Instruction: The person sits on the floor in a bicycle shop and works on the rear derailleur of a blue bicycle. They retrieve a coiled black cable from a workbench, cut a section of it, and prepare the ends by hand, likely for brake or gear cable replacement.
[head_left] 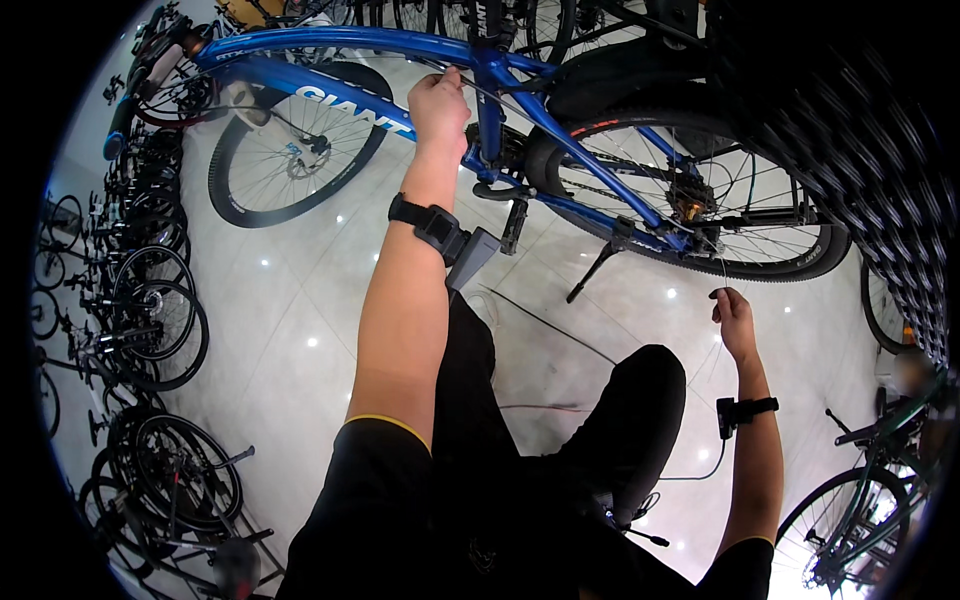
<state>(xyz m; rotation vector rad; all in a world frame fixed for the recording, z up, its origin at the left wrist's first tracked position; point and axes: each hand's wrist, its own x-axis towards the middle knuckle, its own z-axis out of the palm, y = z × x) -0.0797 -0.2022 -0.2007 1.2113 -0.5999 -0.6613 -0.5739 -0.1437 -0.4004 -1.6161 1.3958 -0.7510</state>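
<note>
Over pale floor (325,290), right hand (735,318) pinches thin cable (725,273).

The left arm (405,300) reaches far out and is almost straight. The left hand (438,108) is at the far end, with its fingers curled in. Some of the fingertips are hard to see. The right arm (762,460) is on the right and reaches out too, but not as far. The right hand (736,322) is nearer, with its fingertips pinched together. The two hands are well apart.
</note>
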